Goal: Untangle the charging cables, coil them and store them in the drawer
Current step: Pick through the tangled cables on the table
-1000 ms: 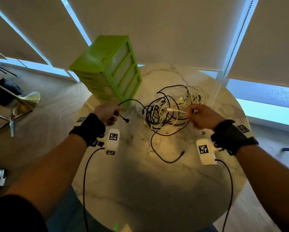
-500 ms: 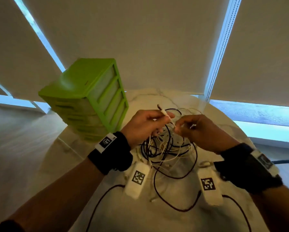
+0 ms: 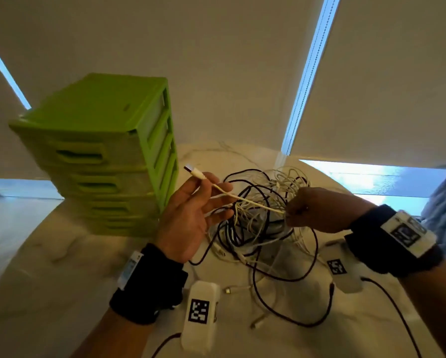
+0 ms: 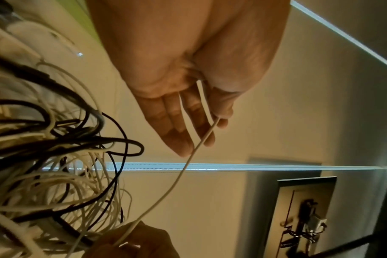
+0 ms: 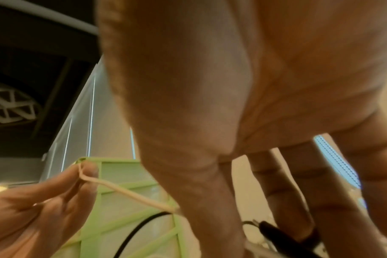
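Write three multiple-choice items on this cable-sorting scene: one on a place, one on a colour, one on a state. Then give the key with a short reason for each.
1. Where does the drawer unit stand relative to the cable tangle?
A. To its left
B. To its right
C. On top of it

2. What colour is the cable stretched between the two hands?
A. Black
B. White
C. Green

3. What state are the drawers in?
A. All pushed in
B. Top one pulled out
C. All taken out

Key:
1. A: in the head view the green unit stands on the table left of the pile.
2. B: a white cable runs from the left hand, plug end sticking up past the fingers, to the right hand, which pinches it.
3. A: every drawer front sits flush in the frame.
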